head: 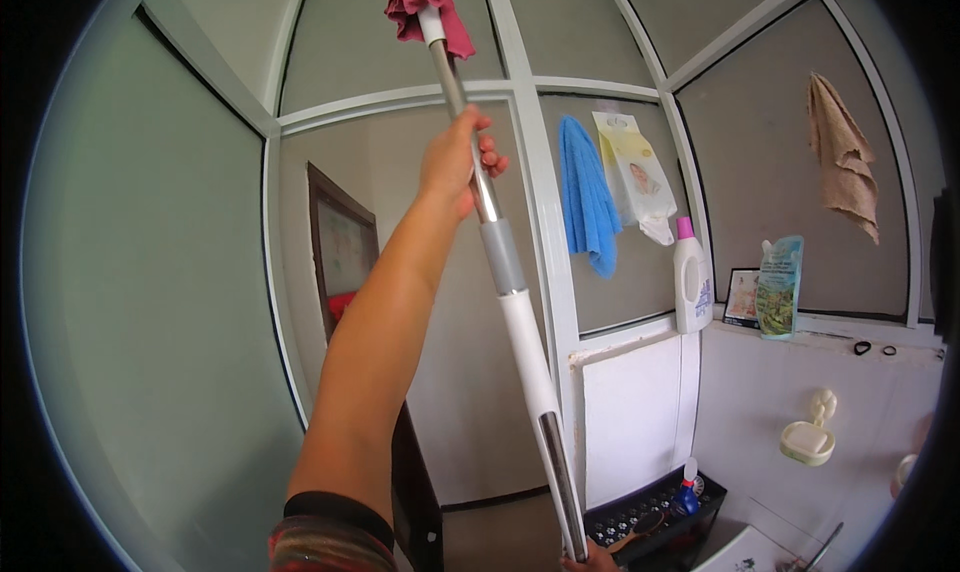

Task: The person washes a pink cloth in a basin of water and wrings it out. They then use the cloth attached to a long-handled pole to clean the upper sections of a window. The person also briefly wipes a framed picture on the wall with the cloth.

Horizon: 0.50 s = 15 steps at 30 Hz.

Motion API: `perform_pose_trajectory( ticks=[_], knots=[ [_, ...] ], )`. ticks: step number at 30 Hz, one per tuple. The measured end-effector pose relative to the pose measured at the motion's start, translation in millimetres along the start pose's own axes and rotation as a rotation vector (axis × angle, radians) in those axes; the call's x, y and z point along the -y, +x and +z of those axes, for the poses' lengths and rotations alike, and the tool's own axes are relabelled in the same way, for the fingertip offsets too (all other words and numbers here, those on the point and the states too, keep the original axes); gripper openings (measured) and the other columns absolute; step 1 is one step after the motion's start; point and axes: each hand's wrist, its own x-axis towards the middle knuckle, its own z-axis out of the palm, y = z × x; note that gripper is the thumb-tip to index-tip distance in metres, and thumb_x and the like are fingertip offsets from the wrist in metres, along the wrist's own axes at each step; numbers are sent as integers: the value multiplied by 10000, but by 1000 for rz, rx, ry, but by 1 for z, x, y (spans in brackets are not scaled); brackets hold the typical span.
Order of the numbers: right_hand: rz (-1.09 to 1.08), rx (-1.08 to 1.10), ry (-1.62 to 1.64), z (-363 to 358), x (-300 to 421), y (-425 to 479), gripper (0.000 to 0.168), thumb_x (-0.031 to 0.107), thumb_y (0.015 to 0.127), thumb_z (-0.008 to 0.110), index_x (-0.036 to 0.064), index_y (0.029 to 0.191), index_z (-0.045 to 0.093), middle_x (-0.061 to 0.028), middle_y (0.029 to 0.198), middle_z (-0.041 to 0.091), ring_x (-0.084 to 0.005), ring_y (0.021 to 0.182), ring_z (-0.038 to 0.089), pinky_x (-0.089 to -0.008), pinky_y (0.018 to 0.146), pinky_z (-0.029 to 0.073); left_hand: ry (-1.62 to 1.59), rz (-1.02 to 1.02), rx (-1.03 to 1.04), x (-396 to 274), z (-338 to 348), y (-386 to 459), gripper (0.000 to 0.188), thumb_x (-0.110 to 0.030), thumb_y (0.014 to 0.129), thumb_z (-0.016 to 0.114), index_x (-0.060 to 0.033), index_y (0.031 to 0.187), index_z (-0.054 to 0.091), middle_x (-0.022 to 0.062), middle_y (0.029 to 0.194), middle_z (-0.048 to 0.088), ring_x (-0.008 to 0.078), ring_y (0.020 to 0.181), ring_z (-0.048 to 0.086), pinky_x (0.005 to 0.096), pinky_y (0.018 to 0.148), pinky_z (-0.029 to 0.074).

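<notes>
A long mop pole (526, 354) of metal and white plastic slants up across the view. My left hand (461, 163) grips its bare metal shaft near the upper end, arm stretched upward. Low in the picture, my right hand (592, 558) is wrapped around the white lower end, mostly cut off by the frame edge. A crumpled dark pink cloth (424, 1) covers the pole's top, in front of a glazed panel (352, 43) above the doorway; whether it touches the glass I cannot tell.
White frames (536, 197) divide the frosted panes. To the right hang a blue towel (589, 197), a tissue pack (637, 170) and a beige cloth (841, 155). A bottle with a pink cap (691, 279) and a refill pouch (780, 287) stand on the ledge, above a soap dish (808, 444) and black rack (600, 523).
</notes>
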Motion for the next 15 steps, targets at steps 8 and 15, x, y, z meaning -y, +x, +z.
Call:
perform_pose_trajectory(
  ticks=[8, 15],
  knots=[
    [-37, -139, 37, -3, 47, 29, 291, 252, 769, 680, -20, 811, 585, -51, 605, 531, -145, 551, 470, -339, 478, 407, 229, 40, -120, -14, -48, -2, 550, -486, 904, 420, 3, 1153, 436, 160, 973, 572, 228, 802, 600, 341, 684, 509],
    [-114, -117, -21, -21, 89, 79, 263, 240, 785, 648, 3, 872, 573, -59, 616, 521, -143, 577, 452, -328, 525, 413, 539, 35, -220, 36, -137, -81, 566, -503, 920, 356, -72, 1285, 383, 120, 1126, 549, 204, 1040, 520, 360, 875, 407]
  ],
)
